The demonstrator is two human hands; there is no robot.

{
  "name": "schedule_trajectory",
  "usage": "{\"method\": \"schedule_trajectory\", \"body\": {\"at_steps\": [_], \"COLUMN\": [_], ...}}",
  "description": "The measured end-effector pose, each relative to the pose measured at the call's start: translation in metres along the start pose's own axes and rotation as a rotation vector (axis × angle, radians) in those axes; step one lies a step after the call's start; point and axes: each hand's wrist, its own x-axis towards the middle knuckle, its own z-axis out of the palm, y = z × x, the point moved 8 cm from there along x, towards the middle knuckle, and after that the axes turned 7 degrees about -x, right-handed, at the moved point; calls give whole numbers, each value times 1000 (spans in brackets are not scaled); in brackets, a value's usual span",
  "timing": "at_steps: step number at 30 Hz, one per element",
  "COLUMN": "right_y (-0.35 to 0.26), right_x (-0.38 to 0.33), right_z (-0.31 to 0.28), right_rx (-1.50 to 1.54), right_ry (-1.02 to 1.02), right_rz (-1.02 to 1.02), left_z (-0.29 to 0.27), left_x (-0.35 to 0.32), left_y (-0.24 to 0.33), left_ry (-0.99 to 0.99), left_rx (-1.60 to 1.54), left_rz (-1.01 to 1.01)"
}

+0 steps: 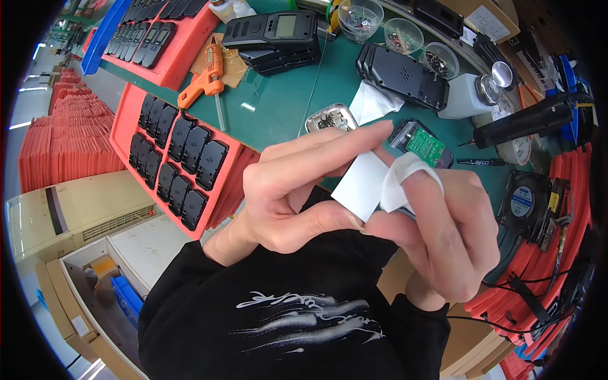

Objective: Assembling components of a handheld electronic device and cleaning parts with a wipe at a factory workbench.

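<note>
My left hand (285, 180) is closed, pinching a small white rectangular plate (360, 187) between the thumb and the fingers. Against the plate's right side comes my right hand (453, 231), also closed, with a white cloth (405, 180) wrapped over a fingertip and folded between its fingers. Whether the cloth is rubbing the plate cannot be told from one picture. Just beyond the hands, a green circuit board (425, 147) lies in a dark device housing on the green mat (269, 101). A metal dish (331, 118) of small parts sits behind my left fingers.
At left, red foam trays hold black housings (190, 152) and handheld devices (152, 44). An orange glue gun (206, 79) lies near them. Stacked black devices (272, 38), tubs of screws (403, 36), a white dispenser bottle (468, 95), an electric screwdriver (522, 123) and a fan (522, 201) surround the mat.
</note>
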Motion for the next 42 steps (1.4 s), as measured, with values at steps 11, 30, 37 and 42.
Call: {"method": "schedule_trajectory", "body": {"at_steps": [11, 30, 37, 42], "right_y": [-4, -8, -8, -7], "right_x": [-1, -1, 0, 0], "right_z": [-1, 3, 5, 5], "right_rx": [-12, 55, 37, 22], "right_ry": [21, -46, -71, -56], "right_rz": [-10, 8, 5, 13], "left_z": [-3, -10, -8, -7], "left_x": [-4, -3, -3, -2], "left_y": [-4, 2, 2, 2], "left_ry": [38, 41, 52, 28], "left_rx": [4, 297, 286, 300], "left_rz": [-22, 209, 180, 182]}}
